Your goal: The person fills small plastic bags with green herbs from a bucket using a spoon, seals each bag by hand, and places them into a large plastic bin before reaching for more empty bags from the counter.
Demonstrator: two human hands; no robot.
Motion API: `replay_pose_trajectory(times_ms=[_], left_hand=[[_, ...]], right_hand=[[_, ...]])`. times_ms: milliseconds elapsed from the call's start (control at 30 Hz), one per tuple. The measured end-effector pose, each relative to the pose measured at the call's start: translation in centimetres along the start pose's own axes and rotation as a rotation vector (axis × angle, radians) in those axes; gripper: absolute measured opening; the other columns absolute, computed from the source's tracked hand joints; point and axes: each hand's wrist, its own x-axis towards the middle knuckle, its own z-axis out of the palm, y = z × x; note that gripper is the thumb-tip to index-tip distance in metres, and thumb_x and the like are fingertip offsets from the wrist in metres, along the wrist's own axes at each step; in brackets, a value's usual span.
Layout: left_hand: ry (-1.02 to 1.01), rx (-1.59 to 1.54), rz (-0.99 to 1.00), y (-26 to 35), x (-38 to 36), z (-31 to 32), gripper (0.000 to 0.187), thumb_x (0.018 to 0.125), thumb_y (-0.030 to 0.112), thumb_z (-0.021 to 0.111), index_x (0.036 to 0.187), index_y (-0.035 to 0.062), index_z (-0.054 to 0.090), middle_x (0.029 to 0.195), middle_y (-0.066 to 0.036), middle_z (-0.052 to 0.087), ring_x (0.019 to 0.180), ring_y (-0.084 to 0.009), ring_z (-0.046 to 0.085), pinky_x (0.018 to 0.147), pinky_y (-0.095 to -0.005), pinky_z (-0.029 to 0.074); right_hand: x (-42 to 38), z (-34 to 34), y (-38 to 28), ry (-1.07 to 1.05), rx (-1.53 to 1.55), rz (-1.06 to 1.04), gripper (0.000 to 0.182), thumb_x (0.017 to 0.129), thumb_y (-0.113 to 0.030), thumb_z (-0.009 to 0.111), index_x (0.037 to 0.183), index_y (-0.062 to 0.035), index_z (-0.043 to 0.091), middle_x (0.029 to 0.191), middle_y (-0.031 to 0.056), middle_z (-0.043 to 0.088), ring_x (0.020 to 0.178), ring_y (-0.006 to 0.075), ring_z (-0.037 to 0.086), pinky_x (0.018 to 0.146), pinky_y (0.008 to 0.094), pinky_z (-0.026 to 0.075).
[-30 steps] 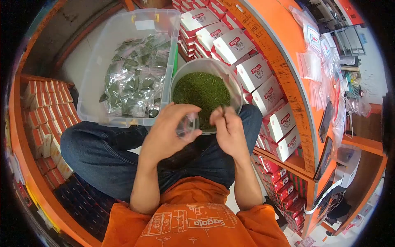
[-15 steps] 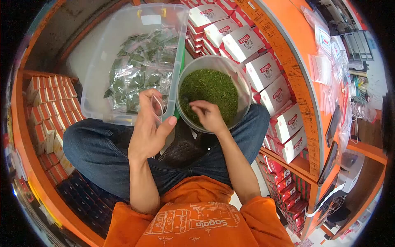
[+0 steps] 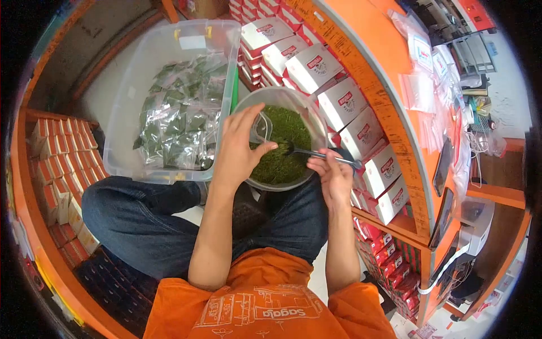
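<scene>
My left hand (image 3: 240, 148) is over the left side of a round translucent tub (image 3: 311, 105). It holds a small clear plastic bag (image 3: 261, 129) between thumb and fingers, its mouth spread apart. Chopped green dried herb (image 3: 279, 169) partly fills the tub. At the tub's right rim my right hand (image 3: 334, 179) grips a spoon (image 3: 310, 152) by its shiny handle. The spoon's dark bowl is close to the bag's opening, above the herb. Whether it carries any herb is hard to make out.
A clear plastic bin (image 3: 132, 173) with many filled green packets (image 3: 183, 121) stands left of the tub. White and red boxes (image 3: 342, 103) line the shelf at right. An orange counter (image 3: 389, 34) curves above them. Small orange-and-white boxes (image 3: 62, 152) are stacked at left.
My left hand with the bag has moved right, from the bin's edge to over the tub. My right hand has shifted right and now holds the spoon raised. The camera view has shifted slightly.
</scene>
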Motion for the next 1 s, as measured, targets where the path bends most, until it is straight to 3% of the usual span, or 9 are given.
replay_pose_trajectory(times_ms=[133, 200, 267, 433, 533, 633, 700, 833, 1000], left_hand=[[-0.07, -0.117, -0.007, -2.0, -0.3, 2.6, 0.082, 0.069, 0.02, 0.089, 0.14, 0.0084, 0.051, 0.133, -0.015, 0.059, 0.125, -0.0348, 0.053, 0.107, -0.0443, 0.041], [-0.149, -0.161, -0.039, -2.0, -0.3, 3.4, 0.082, 0.069, 0.022, 0.089, 0.141, 0.0086, 0.051, 0.132, -0.016, 0.058, 0.125, -0.036, 0.051, 0.106, -0.0446, 0.041], [-0.175, -0.196, -0.052, -1.7, -0.2, 3.7, 0.082, 0.07, 0.022, 0.089, 0.141, 0.0086, 0.051, 0.13, -0.016, 0.059, 0.124, -0.036, 0.051, 0.107, -0.044, 0.041], [-0.212, -0.322, -0.067, -1.6, -0.2, 3.2, 0.083, 0.071, 0.017, 0.089, 0.143, 0.009, 0.049, 0.123, -0.013, 0.061, 0.121, -0.0317, 0.055, 0.107, -0.0401, 0.041], [-0.288, -0.467, 0.009, -2.6, -0.4, 2.8, 0.073, 0.087, 0.03, 0.078, 0.149, 0.009, 0.045, 0.119, -0.01, 0.061, 0.118, -0.0255, 0.056, 0.107, -0.0372, 0.04], [-0.426, -0.885, -0.105, -2.1, -1.1, 2.7, 0.082, 0.102, 0.063, 0.028, 0.153, -0.0006, 0.035, 0.119, -0.008, 0.061, 0.115, -0.0208, 0.056, 0.106, -0.0343, 0.041], [-0.477, -1.021, -0.15, -1.2, -1.2, 2.1, 0.082, 0.103, 0.062, 0.027, 0.153, -0.0022, 0.035, 0.118, -0.008, 0.061, 0.113, -0.0207, 0.058, 0.107, -0.0339, 0.041], [-0.554, -1.024, -0.197, 2.7, -1.7, -0.2, 0.074, 0.107, 0.055, 0.023, 0.146, -0.0045, 0.045, 0.12, -0.011, 0.066, 0.111, -0.0193, 0.061, 0.106, -0.0335, 0.042], [-0.453, -0.752, -0.083, 3.8, -1.8, -1.7, 0.053, 0.109, 0.04, 0.039, 0.121, -0.0032, 0.068, 0.114, -0.012, 0.071, 0.105, -0.019, 0.065, 0.097, -0.0319, 0.048]], right_hand=[[-2.0, 0.4, -2.7, 0.13, -0.229, -0.391, 0.023, 0.101, -0.016, 0.06, 0.11, 0.0041, 0.068, 0.097, 0.0171, 0.074, 0.088, 0.0254, 0.071, 0.086, 0.0352, 0.052], [-2.9, 1.8, -3.8, -0.048, -0.664, -0.924, 0.014, 0.095, -0.011, 0.067, 0.103, -0.0007, 0.072, 0.1, 0.0142, 0.075, 0.09, 0.0256, 0.069, 0.088, 0.0372, 0.05], [-3.6, 2.4, -4.5, -0.181, -0.977, -1.008, 0.026, 0.08, -0.005, 0.077, 0.106, -0.0101, 0.076, 0.111, 0.0049, 0.075, 0.093, 0.0226, 0.061, 0.09, 0.0352, 0.042], [-4.0, 1.1, -4.1, -0.092, -1.157, -1.102, 0.033, 0.075, -0.011, 0.08, 0.108, -0.0136, 0.076, 0.119, 0.0036, 0.071, 0.096, 0.0254, 0.059, 0.091, 0.0359, 0.04], [-4.4, 0.5, -3.4, -0.244, -1.422, -0.855, 0.029, 0.079, -0.011, 0.077, 0.108, -0.0129, 0.076, 0.125, 0.0065, 0.068, 0.105, 0.03, 0.061, 0.097, 0.0358, 0.04], [-4.4, -0.7, -1.0, -0.367, -1.262, -0.68, 0.015, 0.091, -0.011, 0.068, 0.104, -0.0045, 0.072, 0.122, 0.0125, 0.066, 0.116, 0.0365, 0.06, 0.103, 0.0409, 0.043], [-4.1, 0.2, -0.6, -0.318, -0.709, -0.632, 0.012, 0.098, -0.007, 0.06, 0.102, 0.0015, 0.066, 0.105, 0.0176, 0.069, 0.105, 0.0321, 0.067, 0.09, 0.0405, 0.052], [-5.1, 6.2, -3.7, -0.035, -0.525, -0.48, 0.01, 0.095, -0.007, 0.065, 0.098, 0.0027, 0.065, 0.075, 0.0065, 0.056, 0.065, 0.0132, 0.054, 0.059, 0.0282, 0.043], [-5.9, 6.7, -5.0, -0.119, -0.603, -0.499, 0.011, 0.091, -0.006, 0.07, 0.086, 0.0024, 0.064, 0.066, 0.0031, 0.043, 0.057, 0.0108, 0.039, 0.051, 0.0286, 0.033]])
